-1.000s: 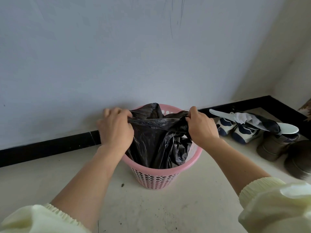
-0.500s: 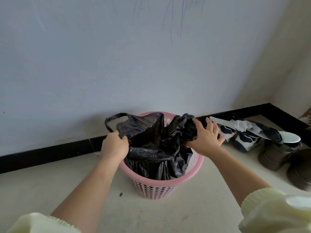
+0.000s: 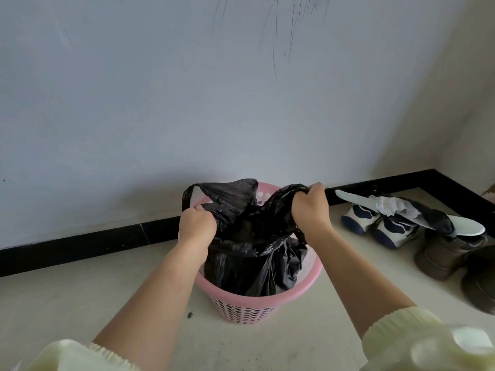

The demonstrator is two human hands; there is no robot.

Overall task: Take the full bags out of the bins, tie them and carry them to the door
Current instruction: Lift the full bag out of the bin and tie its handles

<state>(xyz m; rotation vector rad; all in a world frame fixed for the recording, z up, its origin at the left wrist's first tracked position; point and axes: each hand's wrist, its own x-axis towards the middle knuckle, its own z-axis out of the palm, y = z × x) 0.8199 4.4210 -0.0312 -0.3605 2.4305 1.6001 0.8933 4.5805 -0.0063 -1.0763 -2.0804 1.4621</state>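
From the head view, the left hand (image 3: 197,223) has its grip clamped on the near-left edge of the black bag (image 3: 249,253), and the right hand (image 3: 310,207) has its grip clamped on a bunched handle of it. The bag sits between the two grips, inside the pink bin (image 3: 257,303) on the floor (image 3: 80,303) by the wall (image 3: 187,103). Right of the right grip, well apart, shoes (image 3: 380,226) lie along the skirting (image 3: 80,242).

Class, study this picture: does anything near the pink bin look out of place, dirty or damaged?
Yes. Loose shoe insoles and a sock lie across the shoes instead of inside them. Pencil-like scribbles mark the wall, and dark crumbs dot the floor beside the pink bin.
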